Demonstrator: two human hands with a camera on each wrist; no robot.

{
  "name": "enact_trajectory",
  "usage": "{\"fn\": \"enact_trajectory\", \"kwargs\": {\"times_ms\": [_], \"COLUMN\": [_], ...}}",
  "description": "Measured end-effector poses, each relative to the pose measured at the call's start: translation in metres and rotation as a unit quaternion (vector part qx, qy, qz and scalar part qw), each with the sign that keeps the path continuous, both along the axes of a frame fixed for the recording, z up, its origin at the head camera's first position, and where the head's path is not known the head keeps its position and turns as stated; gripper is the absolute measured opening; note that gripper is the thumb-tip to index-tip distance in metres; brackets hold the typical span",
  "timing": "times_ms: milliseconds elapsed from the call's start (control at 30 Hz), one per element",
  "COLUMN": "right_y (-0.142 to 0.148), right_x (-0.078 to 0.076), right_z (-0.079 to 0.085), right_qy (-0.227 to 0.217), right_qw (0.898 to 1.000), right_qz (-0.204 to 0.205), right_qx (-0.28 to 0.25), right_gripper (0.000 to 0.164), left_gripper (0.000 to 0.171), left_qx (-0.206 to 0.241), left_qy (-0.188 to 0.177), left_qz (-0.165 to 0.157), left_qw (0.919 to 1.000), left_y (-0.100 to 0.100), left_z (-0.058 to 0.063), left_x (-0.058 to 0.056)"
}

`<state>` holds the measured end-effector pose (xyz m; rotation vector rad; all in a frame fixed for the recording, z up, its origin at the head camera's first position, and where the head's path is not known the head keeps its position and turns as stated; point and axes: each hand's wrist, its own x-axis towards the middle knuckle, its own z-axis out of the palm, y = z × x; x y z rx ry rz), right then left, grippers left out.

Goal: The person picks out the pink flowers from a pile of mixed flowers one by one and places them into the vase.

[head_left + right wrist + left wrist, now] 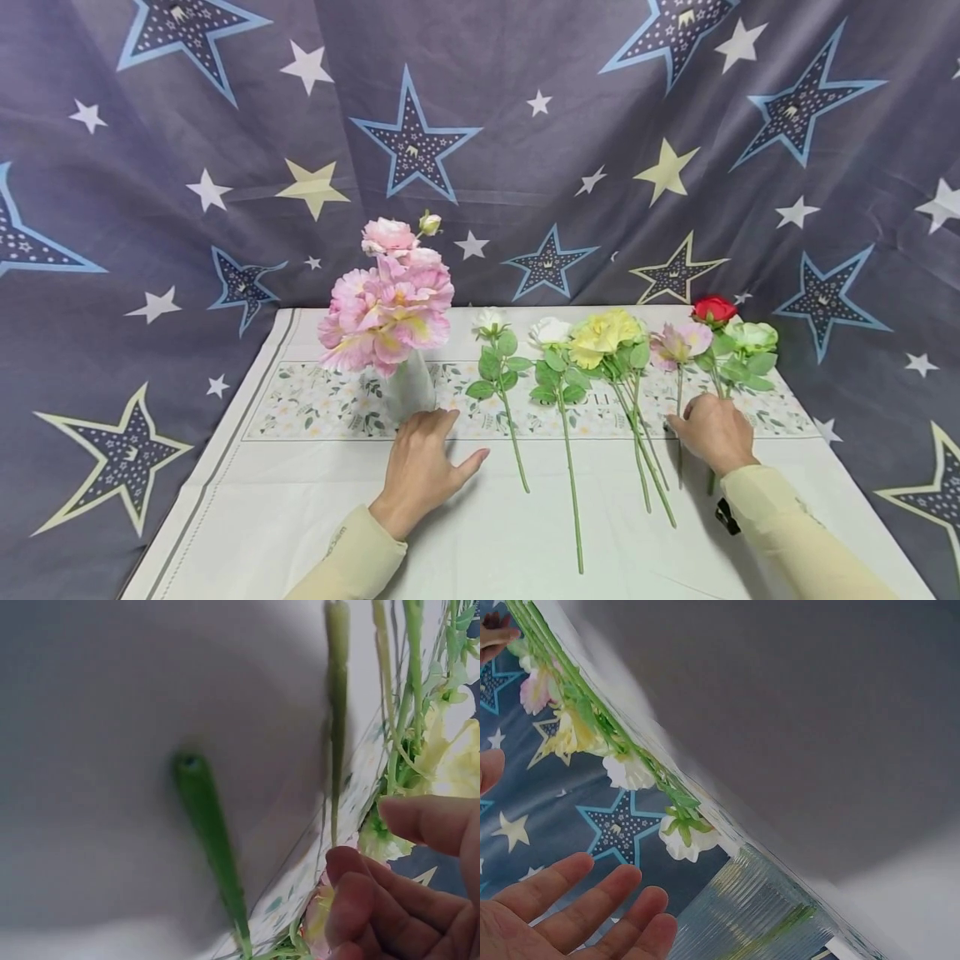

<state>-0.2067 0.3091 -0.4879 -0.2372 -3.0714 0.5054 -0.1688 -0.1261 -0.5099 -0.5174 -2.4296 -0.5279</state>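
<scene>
A ribbed clear vase [409, 390] holds several pink flowers [386, 308]. My left hand [422, 467] is beside its base, fingers spread and holding nothing; the left wrist view shows the vase [754, 907] just past the fingertips. My right hand [716, 433] is low over the stems at the right, by the pink-purple flower [681, 343]. In the right wrist view its fingertips are at that flower's thin stem [339, 697], with the thumb apart from them. A red rose [714, 310] and a pale green flower [752, 337] lie beyond this hand, their stems partly hidden by it.
Between the hands lie a white rose [491, 320], another white flower [551, 332] and yellow flowers [604, 335], stems toward me. A floral-printed strip [315, 408] crosses the white tablecloth [487, 542]. A star-patterned curtain [495, 208] hangs behind. A small black object [726, 517] shows by the right sleeve.
</scene>
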Motion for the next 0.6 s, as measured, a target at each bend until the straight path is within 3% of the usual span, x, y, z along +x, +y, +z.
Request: {"fn": "enact_trajectory", "kwargs": {"times_ms": [600], "right_y": [-0.0031], "right_x": [-0.0037], "right_z": [-0.0102], "right_qy": [-0.041], "right_qw": [0.999], "right_qz": [-0.008], "right_qx": [0.014], "right_gripper": [0.046], "left_gripper": [0.067], "left_qx": [-0.003], "left_qy": [-0.004], "left_qz": [0.004], "left_qw": [1.0], "left_y": [-0.0014], "left_z": [-0.0025], "left_x": [-0.0004]}}
